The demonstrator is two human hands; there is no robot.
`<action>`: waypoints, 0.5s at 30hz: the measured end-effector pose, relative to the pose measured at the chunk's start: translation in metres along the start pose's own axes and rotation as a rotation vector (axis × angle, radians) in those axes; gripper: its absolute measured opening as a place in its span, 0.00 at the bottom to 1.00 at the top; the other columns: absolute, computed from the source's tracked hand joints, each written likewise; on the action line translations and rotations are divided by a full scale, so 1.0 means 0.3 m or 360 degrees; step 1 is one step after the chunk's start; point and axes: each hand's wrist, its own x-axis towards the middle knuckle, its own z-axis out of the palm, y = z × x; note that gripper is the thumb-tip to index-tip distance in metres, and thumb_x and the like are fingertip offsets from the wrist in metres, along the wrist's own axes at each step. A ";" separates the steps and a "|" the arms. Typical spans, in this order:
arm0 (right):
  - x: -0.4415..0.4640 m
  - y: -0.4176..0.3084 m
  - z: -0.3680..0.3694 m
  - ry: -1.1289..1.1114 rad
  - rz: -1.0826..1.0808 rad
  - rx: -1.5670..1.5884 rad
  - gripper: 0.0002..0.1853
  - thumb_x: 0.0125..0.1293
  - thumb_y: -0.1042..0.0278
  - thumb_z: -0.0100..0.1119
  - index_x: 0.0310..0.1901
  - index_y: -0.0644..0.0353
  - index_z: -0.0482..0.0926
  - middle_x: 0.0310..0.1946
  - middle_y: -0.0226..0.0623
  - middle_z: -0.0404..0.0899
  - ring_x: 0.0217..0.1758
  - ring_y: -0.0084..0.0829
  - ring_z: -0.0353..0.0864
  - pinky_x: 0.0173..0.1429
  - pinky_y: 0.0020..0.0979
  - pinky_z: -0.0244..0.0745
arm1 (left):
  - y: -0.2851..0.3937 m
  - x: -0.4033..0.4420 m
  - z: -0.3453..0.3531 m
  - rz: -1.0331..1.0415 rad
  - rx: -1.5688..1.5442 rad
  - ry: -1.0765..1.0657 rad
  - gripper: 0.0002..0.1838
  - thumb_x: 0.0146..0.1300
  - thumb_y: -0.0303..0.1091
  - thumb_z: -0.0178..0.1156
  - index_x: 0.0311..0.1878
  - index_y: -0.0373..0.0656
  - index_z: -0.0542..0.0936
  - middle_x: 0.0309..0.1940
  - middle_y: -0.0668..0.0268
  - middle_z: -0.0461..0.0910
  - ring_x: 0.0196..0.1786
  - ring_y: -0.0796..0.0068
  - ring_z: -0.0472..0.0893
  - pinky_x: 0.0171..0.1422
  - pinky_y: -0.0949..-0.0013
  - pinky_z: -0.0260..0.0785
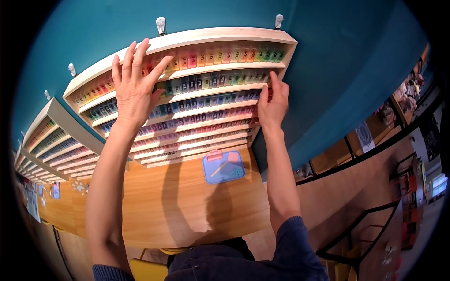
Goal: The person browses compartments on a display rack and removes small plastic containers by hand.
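Rows of small, clear plastic, labelled boxes (214,80) stood in a pale wooden rack (215,35), none visibly taken out, as the person's left hand (133,91) spread wide over the top shelves and the right hand (274,103) narrowed at the second row's right end, its hold unclear.

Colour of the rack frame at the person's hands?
Pale cream; the rack frame shows best in the head view.

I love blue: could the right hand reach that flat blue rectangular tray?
Probably yes: nothing visible stands between the right hand, up at the pale wooden rack, and the tray.
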 end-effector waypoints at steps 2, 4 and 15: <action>-0.005 0.008 0.009 0.0071 0.0040 0.0131 0.22 0.74 0.73 0.59 0.69 0.55 0.78 0.54 0.39 0.77 0.40 0.38 0.83 0.46 0.39 0.80 | -0.001 -0.003 -0.003 -0.0006 0.0007 -0.0010 0.54 0.43 0.36 0.84 0.77 0.76 0.71 0.84 0.62 0.52 0.86 0.55 0.52 0.87 0.42 0.43; -0.008 0.003 0.013 0.0136 0.0094 0.0259 0.21 0.75 0.73 0.59 0.67 0.55 0.79 0.53 0.39 0.78 0.40 0.38 0.83 0.45 0.38 0.80 | 0.000 -0.003 -0.002 0.0007 -0.0027 0.0021 0.54 0.43 0.36 0.84 0.77 0.76 0.71 0.84 0.62 0.52 0.86 0.55 0.52 0.87 0.41 0.43; -0.008 -0.073 -0.009 0.0032 0.0130 -0.0030 0.26 0.70 0.77 0.59 0.70 0.52 0.78 0.53 0.39 0.78 0.48 0.44 0.84 0.48 0.40 0.81 | -0.001 -0.003 0.006 0.0007 -0.0019 0.0026 0.55 0.43 0.37 0.84 0.77 0.77 0.70 0.85 0.63 0.52 0.86 0.55 0.52 0.87 0.41 0.43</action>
